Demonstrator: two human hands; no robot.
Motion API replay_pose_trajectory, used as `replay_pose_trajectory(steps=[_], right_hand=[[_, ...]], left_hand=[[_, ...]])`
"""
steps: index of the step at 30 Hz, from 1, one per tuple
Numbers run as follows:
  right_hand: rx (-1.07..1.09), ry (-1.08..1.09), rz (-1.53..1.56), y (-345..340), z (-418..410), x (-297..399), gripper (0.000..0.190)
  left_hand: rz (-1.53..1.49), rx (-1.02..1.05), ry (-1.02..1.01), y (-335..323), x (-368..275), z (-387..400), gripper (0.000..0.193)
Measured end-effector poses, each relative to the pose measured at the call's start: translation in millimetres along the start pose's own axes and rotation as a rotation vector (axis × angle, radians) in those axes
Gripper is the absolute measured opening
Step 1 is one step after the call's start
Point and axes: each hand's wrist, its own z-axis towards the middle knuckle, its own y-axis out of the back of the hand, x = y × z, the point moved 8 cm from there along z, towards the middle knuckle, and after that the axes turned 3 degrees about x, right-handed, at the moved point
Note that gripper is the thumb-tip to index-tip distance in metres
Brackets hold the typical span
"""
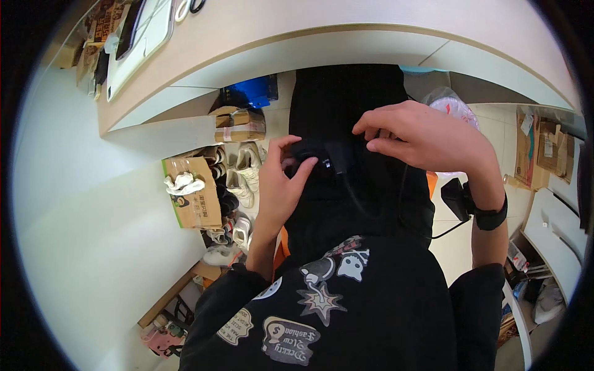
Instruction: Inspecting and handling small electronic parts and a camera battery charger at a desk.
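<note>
My left hand (287, 178) grips a dark, glossy object (315, 155) above my black-trousered lap; its exact kind is hard to tell against the cloth. A black block-like piece (339, 157) with a thin cable running down from it lies at the right side of that object. To the right, my right hand (408, 134) hovers with fingers bent and thumb apart from them, and nothing shows between them. Around the right wrist is a black strap (491, 218) bearing a small black device (455, 199), from which a cable runs towards my lap.
A pale desk (352, 14) spans the top, with a white tablet-like device (162, 28) and a dark phone at its left. Below left are a cardboard box (240, 125), white shoes (241, 181) and a flattened carton (197, 199). Further cartons (554, 148) stand at right.
</note>
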Motion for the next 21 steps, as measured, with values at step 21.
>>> replay_pose_trajectory(steps=[21], right_hand=[[0.022, -0.009, 0.013, -2.6, 5.9, -10.3, 0.028]], left_hand=[[-0.126, 0.204, -0.016, 8.3, 26.6, 7.0, 0.050]])
